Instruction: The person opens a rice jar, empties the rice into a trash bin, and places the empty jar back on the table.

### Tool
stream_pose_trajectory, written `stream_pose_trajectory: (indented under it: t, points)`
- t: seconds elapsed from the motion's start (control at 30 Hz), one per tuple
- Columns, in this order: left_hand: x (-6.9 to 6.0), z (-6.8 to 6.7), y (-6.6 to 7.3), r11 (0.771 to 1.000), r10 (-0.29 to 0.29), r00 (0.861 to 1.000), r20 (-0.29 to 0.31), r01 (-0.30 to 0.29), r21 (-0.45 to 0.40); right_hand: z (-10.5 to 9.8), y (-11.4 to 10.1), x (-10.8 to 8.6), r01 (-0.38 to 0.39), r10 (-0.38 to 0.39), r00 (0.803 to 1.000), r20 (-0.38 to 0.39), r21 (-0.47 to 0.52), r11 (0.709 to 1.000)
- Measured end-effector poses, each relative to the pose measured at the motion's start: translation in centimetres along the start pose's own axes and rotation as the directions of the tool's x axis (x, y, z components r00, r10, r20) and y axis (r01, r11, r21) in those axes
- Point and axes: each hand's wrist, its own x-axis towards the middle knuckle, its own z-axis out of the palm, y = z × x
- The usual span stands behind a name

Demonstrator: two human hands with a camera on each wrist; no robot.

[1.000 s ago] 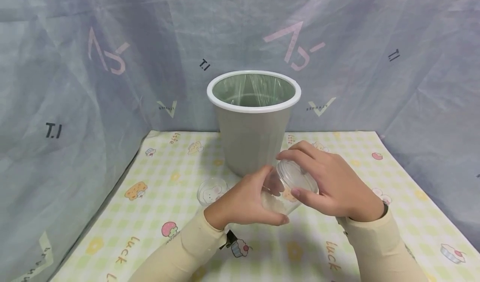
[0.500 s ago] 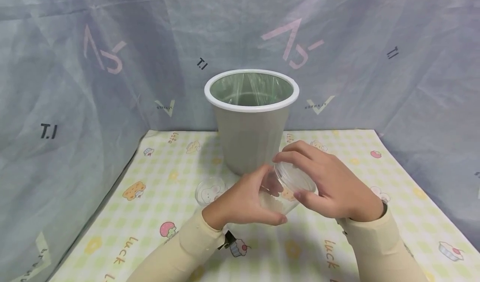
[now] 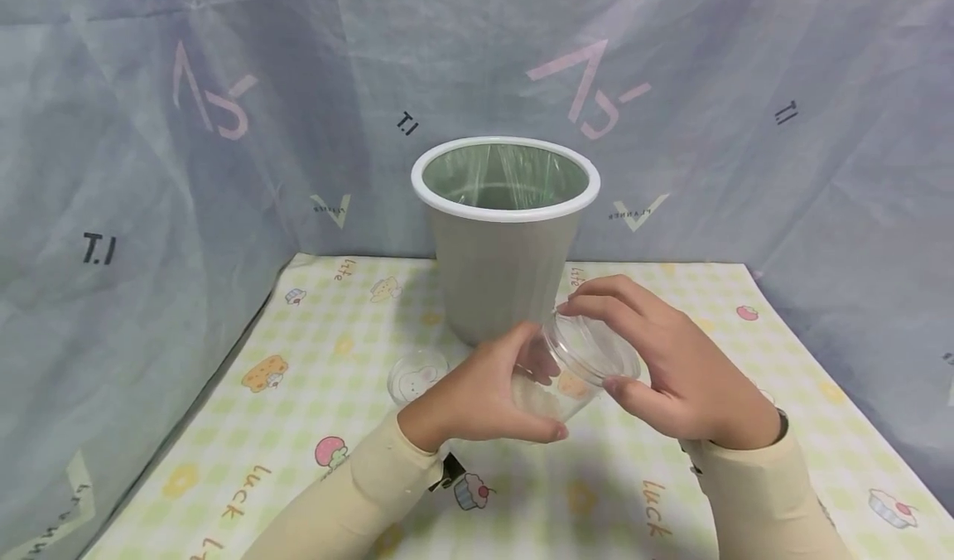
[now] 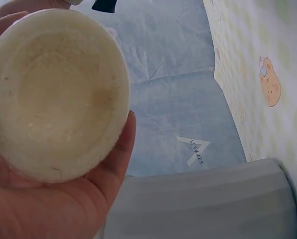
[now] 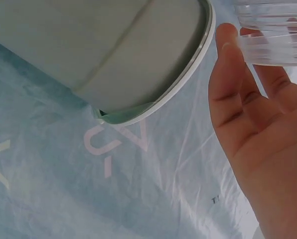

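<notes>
Tilted to the right, a clear plastic jar (image 3: 538,401) with whitish contents is gripped around its side by my left hand (image 3: 477,390). The left wrist view looks at the jar's base (image 4: 59,94), where the contents appear cream-coloured. At the jar's mouth, my right hand (image 3: 671,369) holds a clear lid (image 3: 607,351) by its rim, between thumb and fingers. The lid (image 5: 278,50) lies against or just off the jar's rim in the right wrist view; I cannot tell whether they touch. A clear round container or lid (image 3: 406,371) is on the table, left of my left hand.
A grey waste bin (image 3: 499,270) with a white rim and a clear liner stands just beyond my hands. Under everything is a green-checked tablecloth (image 3: 298,427) with cartoon prints. Grey-blue fabric (image 3: 335,71) hangs behind and along both sides.
My right hand and the lid have shifted slightly right, and the lid's rim now shows more distinctly at the jar's mouth. My left hand keeps its grip on the jar.
</notes>
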Motion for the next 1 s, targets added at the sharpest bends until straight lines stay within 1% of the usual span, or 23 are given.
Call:
stream_pose_trajectory:
  t: [0.2,0.4,0.57,0.7,0.83,0.93,1.0]
  points:
    - [0.0,-0.2,0.1,1.0,0.006,1.0,-0.011,-0.005,0.023,0.4,0.3,-0.7,-0.031,0.031,0.999,-0.013,-0.013,0.999]
    - [0.0,-0.1,-0.1,0.999,-0.012,1.0,-0.029,0.012,0.031,0.5,1.2,-2.6,-0.083,0.082,0.996,-0.018,-0.024,0.996]
    - [0.0,0.0,-0.1,0.999,-0.025,0.999,-0.038,0.027,0.038,0.4,1.8,-4.2,-0.13,0.13,0.992,0.003,-0.061,0.99]
    - [0.0,0.0,0.0,0.998,-0.036,0.998,-0.048,0.038,0.049,0.4,2.2,-5.3,-0.146,0.148,0.989,0.012,-0.073,0.987]
    - [-0.1,0.0,-0.1,0.998,-0.028,0.998,-0.057,0.032,0.058,0.5,2.5,-6.2,-0.162,0.164,0.986,0.022,-0.091,0.983]
    - [-0.1,0.0,-0.2,0.998,-0.018,0.998,-0.061,0.021,0.059,0.7,2.6,-7.0,-0.187,0.193,0.981,0.038,-0.112,0.976]
    - [-0.1,0.0,-0.2,0.998,-0.021,0.998,-0.062,0.025,0.059,0.9,2.7,-7.6,-0.214,0.222,0.973,0.056,-0.133,0.968]
